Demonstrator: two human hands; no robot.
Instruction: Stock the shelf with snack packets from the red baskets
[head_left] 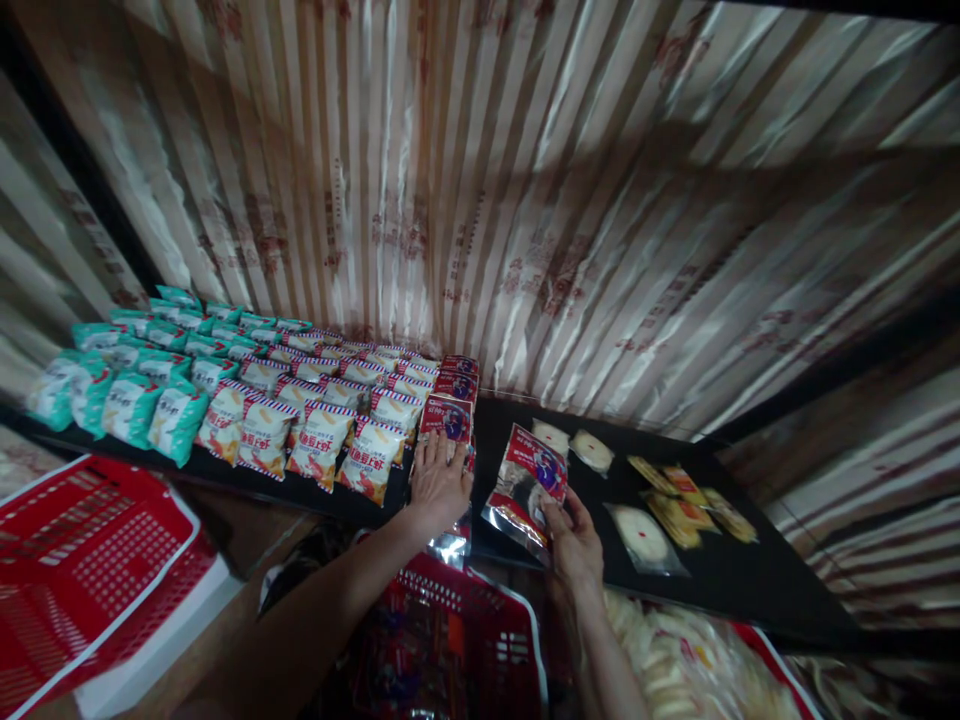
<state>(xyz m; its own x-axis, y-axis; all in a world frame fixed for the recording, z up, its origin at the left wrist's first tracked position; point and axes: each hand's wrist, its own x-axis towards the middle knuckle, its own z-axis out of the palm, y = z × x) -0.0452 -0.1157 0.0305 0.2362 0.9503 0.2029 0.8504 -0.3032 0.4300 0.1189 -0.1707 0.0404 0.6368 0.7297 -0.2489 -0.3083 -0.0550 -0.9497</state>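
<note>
My right hand [576,540] grips the lower right edge of a red snack packet [529,480], thumb on its front, held over the black shelf [495,430]. To its left, my left hand [441,482] lies on a column of similar red packets [448,412], fingers stretched out and spread. That column runs back toward the curtain, and the hand hides part of its near end. Beside it on the left stand several rows of white and orange snack bags [321,440] with striped tops.
Teal bags [131,410] fill the shelf's left end. Flat round packs [641,535] and yellow packets [679,500] lie on the right. Below are a red basket [97,560] on the left, another red basket [510,600] holding packets, and bagged pale goods [690,660].
</note>
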